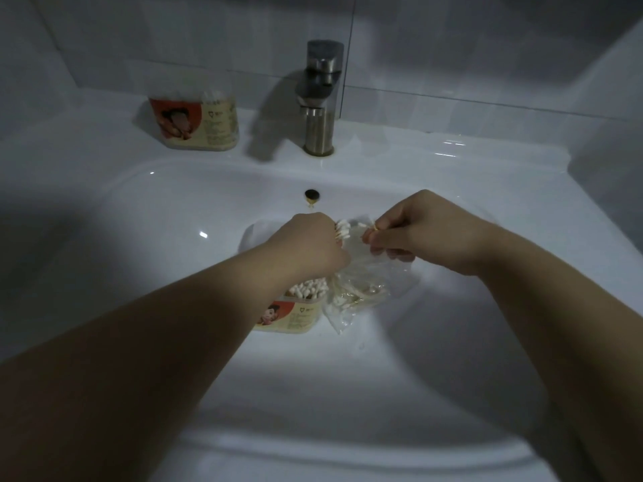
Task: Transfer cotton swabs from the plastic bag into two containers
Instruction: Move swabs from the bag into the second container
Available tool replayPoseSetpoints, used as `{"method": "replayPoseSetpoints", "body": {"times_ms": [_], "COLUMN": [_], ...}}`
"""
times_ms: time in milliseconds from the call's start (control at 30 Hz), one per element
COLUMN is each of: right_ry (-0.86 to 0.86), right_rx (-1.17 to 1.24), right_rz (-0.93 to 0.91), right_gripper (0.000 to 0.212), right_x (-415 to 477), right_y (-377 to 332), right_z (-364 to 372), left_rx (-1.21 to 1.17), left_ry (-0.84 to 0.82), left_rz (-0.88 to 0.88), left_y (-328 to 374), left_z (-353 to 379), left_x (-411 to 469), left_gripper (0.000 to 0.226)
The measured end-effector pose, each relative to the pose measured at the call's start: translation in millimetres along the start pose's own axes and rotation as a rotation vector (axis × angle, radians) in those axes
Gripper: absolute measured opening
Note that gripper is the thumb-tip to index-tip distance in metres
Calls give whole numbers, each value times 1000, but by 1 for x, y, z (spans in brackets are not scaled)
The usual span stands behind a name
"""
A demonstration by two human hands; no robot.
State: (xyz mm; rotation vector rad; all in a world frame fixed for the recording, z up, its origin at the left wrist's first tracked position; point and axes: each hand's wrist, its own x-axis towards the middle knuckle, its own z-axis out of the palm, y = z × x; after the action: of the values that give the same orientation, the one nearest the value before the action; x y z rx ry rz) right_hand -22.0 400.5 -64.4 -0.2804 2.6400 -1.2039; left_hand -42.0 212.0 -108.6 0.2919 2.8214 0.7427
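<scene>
Left hand (309,241) is gripping a swab bundle (342,232), right hand (417,226) pinching stray swabs (369,227) over the plastic bag (360,283); tips probably need aligning first.

The middle of the sink (139,210) is crowded: 1 container (299,316) stands under the left hand (309,238), which grips cotton swabs (342,229); the crumpled plastic bag (362,287) touches its right side, below the right hand (421,227) pinching more. The basin's left slope and near end lie free. Behind, the faucet (320,99) overhangs the rim, a 2nd container (198,120) left of it.
</scene>
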Motion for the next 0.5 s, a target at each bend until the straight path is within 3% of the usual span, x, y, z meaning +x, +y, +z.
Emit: {"method": "replayPoseSetpoints", "body": {"times_ms": [267, 400, 500], "right_ry": [90, 3, -9], "right_rx": [391, 393, 259], "right_rz": [149, 90, -4], "right_gripper": [12, 17, 17], "right_x": [6, 6, 3], "right_y": [4, 8, 11], "right_z": [1, -6, -9], "left_rx": [-22, -34, -21], "left_ry": [10, 47, 57], "left_rz": [38, 2, -28], "left_y": [2, 1, 1], "left_z": [0, -1, -1], "left_x": [0, 0, -1], "left_gripper": [25, 32, 33]}}
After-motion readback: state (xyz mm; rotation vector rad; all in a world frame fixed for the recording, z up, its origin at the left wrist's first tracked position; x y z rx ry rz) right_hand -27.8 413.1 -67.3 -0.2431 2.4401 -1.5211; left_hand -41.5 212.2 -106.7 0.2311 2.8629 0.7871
